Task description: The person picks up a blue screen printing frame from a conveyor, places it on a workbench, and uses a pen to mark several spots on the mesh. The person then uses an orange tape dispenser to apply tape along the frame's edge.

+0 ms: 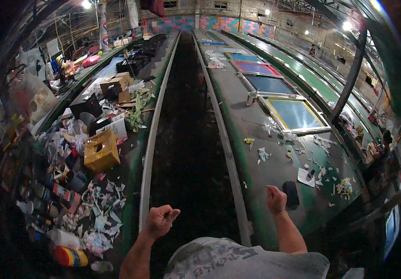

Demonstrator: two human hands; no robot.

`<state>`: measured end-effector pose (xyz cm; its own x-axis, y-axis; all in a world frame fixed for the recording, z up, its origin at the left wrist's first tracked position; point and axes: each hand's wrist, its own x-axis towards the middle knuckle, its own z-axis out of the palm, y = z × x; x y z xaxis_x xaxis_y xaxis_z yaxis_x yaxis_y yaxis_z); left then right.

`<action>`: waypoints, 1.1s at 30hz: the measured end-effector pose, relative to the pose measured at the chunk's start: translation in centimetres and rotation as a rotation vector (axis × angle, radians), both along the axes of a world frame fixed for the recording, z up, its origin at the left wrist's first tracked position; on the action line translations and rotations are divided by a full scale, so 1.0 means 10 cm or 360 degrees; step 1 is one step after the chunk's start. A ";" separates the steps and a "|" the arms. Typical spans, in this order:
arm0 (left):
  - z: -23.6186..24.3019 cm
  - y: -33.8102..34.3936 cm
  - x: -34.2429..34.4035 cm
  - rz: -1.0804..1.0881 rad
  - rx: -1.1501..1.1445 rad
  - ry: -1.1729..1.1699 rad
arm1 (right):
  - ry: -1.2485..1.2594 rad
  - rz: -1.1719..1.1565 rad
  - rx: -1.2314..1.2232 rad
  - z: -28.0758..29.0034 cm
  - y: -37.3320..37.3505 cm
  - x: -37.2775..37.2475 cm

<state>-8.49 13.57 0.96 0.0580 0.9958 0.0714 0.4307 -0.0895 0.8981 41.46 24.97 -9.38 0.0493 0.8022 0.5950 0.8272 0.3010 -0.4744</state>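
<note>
Left fingers [165, 210] and right fingers [273, 191] curled inward

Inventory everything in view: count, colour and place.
Long tables: at least three, grey or green, left, right, far right
Framed screens: at least four, bluish panes, right table
Dark block: one, black, right table's near end
Carton: one, yellow, left table
Cardboard box: one, brown, left table
Jar: one, red and yellow, left table's near end
Scraps: many, mixed, both tables
Post: one, dark, right
Painted wall: one, multicoloured, far end
Lights: several, white, overhead
Person: at least one, colours unclear, right background
Shirt: one, grey, bottom
Left hand: one, bare, left of centre
Right hand: one, bare, beside dark block
</note>
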 end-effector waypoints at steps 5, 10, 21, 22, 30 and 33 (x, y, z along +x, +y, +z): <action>-0.05 1.26 0.06 -0.0116 0.0278 0.0000 | 0.0106 -0.0220 -0.0329 -0.13 1.01 -0.03; -0.10 2.89 0.23 -0.0318 0.0089 0.0052 | 0.0255 -0.0161 -0.0026 -0.42 2.41 -0.15; -0.33 5.67 0.00 -0.0484 0.0136 0.0127 | 0.0262 0.0265 -0.0145 -0.18 4.20 -1.29; -0.35 5.95 -0.08 -0.0451 0.0126 0.0213 | 0.0224 0.0344 -0.0088 -0.15 4.32 -1.49; -0.53 8.31 -0.30 -0.0358 0.0432 -0.0134 | -0.0117 0.0775 -0.0126 0.14 5.87 -2.38; -0.46 9.04 -0.41 -0.0472 0.0213 -0.0210 | -0.0139 0.0733 -0.0149 0.30 6.64 -2.53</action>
<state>-12.56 104.01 -3.64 0.3247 0.9183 0.2266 0.2494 -0.3142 0.9160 16.12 91.38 -6.35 -0.3709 0.7791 0.5054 0.6556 0.6051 -0.4517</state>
